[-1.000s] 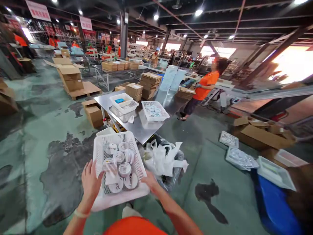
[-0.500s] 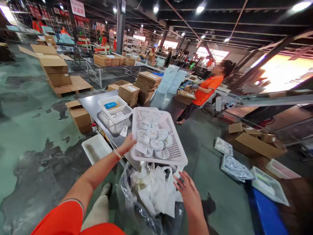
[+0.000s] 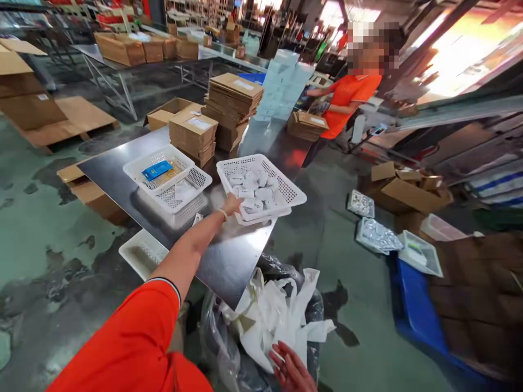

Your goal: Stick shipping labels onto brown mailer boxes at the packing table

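A white perforated plastic basket sits at the right edge of the metal table, stacked over another white basket. Inside it lie several small round packets in clear wrap with printed labels. My left hand grips the basket's near left rim, its fingertips partly hidden behind the wall. Low in the view, my right hand is open with fingers apart, holding nothing. It hovers by white plastic bags heaped in a bin lined with clear plastic.
On the metal table stand a divided white basket with a blue packet, and stacks of flattened cartons. A co-worker in orange stands beyond. Trays and a blue pallet are at right.
The basket has gone from tilted over the bin to lower and farther away on the table, with my left hand still at its rim. My right hand has dropped towards the white bags.
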Action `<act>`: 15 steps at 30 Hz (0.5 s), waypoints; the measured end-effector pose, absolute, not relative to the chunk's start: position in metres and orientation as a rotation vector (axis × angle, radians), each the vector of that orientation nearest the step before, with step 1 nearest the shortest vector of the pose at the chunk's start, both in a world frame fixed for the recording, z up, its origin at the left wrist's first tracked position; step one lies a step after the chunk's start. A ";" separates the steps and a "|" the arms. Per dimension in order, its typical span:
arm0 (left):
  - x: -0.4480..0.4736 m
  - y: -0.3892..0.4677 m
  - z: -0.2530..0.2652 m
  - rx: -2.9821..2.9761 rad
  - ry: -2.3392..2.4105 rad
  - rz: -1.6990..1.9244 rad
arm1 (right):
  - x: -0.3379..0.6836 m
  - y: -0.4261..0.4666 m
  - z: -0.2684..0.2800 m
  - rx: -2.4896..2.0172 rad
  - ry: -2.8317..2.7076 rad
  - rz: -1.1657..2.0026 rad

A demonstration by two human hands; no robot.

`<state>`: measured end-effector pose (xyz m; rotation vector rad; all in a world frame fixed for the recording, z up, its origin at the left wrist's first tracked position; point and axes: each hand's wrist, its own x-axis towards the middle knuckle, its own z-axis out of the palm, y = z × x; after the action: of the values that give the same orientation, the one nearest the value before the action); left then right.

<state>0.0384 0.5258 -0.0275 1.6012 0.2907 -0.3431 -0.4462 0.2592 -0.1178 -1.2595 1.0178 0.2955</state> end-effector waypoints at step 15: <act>-0.078 0.668 -0.101 2.097 0.520 -0.263 | -0.364 0.357 -0.099 -1.475 0.835 0.340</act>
<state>-0.0783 0.6684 -0.1007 2.0968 0.5200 -0.2634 -0.3638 0.3573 -0.0989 -1.4747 0.8352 0.3401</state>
